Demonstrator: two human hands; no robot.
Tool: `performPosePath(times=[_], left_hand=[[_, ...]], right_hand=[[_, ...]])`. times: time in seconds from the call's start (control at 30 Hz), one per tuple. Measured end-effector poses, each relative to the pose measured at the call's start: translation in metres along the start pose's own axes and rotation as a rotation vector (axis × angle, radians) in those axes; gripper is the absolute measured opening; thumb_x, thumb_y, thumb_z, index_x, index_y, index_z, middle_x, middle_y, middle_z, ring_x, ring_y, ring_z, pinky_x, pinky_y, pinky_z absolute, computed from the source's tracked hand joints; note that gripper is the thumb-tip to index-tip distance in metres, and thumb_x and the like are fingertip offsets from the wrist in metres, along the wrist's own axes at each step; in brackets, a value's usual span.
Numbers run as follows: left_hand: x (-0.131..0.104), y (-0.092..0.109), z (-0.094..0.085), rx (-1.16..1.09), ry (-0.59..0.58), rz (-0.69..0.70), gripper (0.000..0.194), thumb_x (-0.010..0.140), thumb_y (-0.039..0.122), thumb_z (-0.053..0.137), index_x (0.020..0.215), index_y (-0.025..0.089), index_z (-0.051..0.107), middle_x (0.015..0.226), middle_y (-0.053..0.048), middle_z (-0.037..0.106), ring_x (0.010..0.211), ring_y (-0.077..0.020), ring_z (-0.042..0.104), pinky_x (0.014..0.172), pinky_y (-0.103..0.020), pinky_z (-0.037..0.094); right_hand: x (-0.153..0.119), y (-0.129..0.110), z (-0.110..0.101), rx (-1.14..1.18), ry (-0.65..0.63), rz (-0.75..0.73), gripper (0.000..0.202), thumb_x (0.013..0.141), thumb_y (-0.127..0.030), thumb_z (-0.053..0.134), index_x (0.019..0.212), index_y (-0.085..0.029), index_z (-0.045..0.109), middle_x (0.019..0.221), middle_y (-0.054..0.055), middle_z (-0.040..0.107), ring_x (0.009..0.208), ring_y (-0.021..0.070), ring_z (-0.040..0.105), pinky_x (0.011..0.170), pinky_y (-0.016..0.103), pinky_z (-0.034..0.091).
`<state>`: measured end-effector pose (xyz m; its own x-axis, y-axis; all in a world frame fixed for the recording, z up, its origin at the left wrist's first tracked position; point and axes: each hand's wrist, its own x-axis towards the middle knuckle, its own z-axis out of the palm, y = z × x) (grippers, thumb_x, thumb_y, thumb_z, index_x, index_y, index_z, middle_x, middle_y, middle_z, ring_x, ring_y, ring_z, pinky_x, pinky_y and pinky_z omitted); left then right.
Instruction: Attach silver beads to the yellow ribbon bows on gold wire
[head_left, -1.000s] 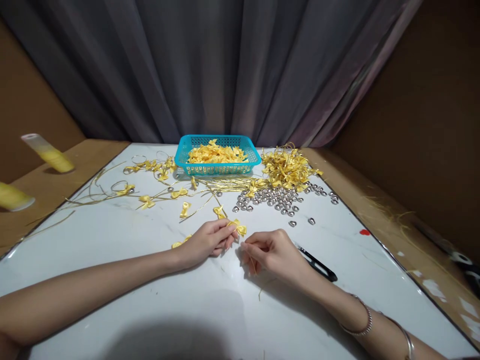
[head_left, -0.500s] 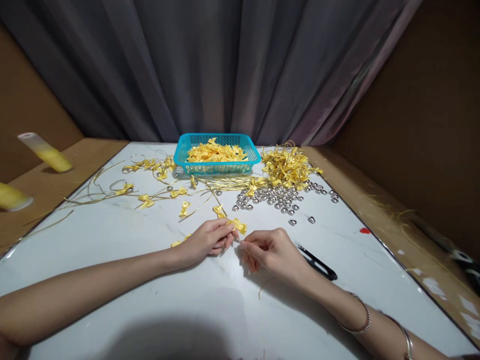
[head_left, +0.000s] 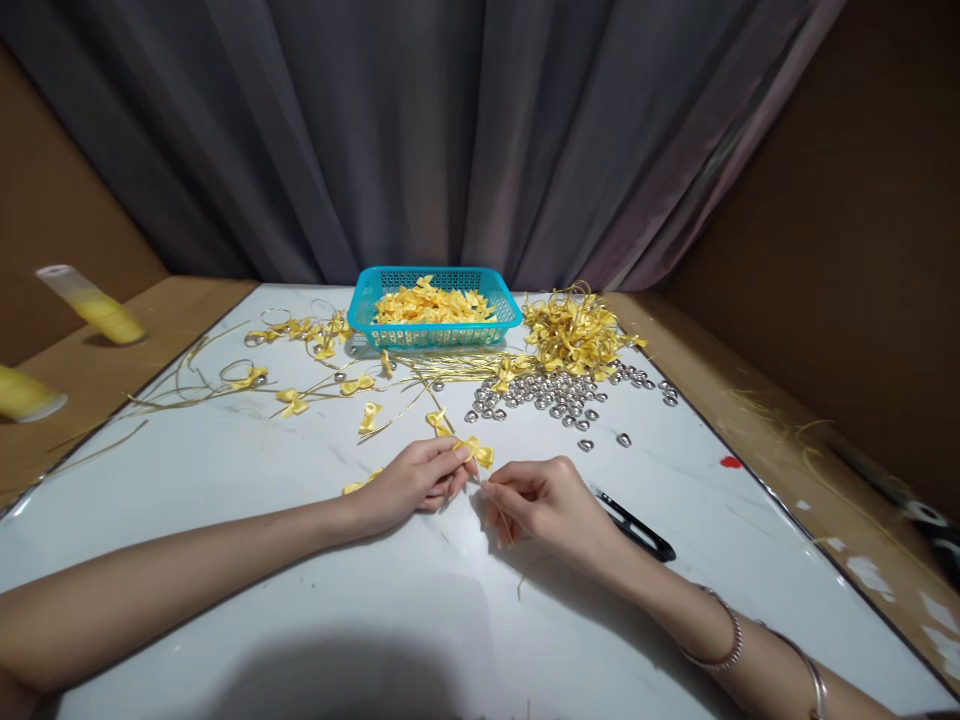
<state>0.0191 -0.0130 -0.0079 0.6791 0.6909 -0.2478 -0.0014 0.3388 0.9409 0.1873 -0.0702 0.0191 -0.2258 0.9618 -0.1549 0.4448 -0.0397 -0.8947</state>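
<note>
My left hand point(head_left: 424, 475) pinches a small yellow ribbon bow point(head_left: 478, 453) between thumb and fingers, above the white table. Close on its right, my right hand point(head_left: 536, 505) is closed on a thin gold cord point(head_left: 504, 512), whose loose end hangs below the fingers. The cord runs toward the bow; where the two join is hidden by the fingertips. Just beyond the left hand lies another yellow bow point(head_left: 437, 422), and one more is partly covered by the left wrist. A black utility knife point(head_left: 637, 528) rests beside the right hand, partly behind it.
A blue basket point(head_left: 360, 312) of yellow bows stands at the back. Right of it are a heap of corded bows point(head_left: 574, 330) and scattered silver rings point(head_left: 555, 393). Gold cords point(head_left: 457, 366) lie in front. Two yellow ribbon spools point(head_left: 105, 312) are at the left.
</note>
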Motion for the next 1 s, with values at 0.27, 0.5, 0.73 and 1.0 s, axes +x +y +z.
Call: performPosePath(times=[0.27,0.5,0.73,1.0], left_hand=[[-0.003,-0.001,0.001,0.197,0.021,0.054,0.030,0.087,0.041,0.046,0.073,0.015,0.051,0.055,0.005,0.041,0.043,-0.0056,0.028,0.042,-0.020,0.021],[-0.008,0.000,0.003,0.528,0.106,0.174,0.035,0.091,0.032,0.038,0.059,0.017,0.042,0.053,0.005,0.042,0.051,-0.0092,0.036,0.055,-0.022,0.031],[-0.008,-0.001,0.003,0.513,0.099,0.149,0.037,0.091,0.034,0.038,0.059,0.017,0.041,0.052,0.006,0.040,0.049,-0.0086,0.035,0.052,-0.022,0.030],[-0.011,0.002,0.006,0.605,0.088,0.170,0.039,0.092,0.034,0.037,0.058,0.016,0.044,0.055,0.004,0.043,0.054,-0.0091,0.039,0.055,-0.022,0.031]], right_hand=[[0.001,0.000,0.002,0.065,-0.019,0.033,0.027,0.078,-0.016,0.047,0.053,-0.016,0.058,0.043,0.001,0.056,0.041,0.0117,0.052,0.045,0.022,0.040],[0.003,0.008,0.011,0.067,0.052,0.000,0.030,0.081,-0.015,0.045,0.054,-0.015,0.057,0.044,-0.001,0.056,0.041,0.0093,0.052,0.047,0.019,0.041],[0.004,0.007,0.010,-0.026,0.079,-0.058,0.034,0.083,-0.013,0.044,0.052,-0.014,0.056,0.043,-0.001,0.056,0.042,0.0089,0.052,0.049,0.018,0.040],[0.008,0.008,0.011,-0.082,0.103,-0.085,0.035,0.086,-0.017,0.043,0.052,-0.016,0.054,0.045,0.000,0.057,0.043,0.0097,0.052,0.050,0.021,0.040]])
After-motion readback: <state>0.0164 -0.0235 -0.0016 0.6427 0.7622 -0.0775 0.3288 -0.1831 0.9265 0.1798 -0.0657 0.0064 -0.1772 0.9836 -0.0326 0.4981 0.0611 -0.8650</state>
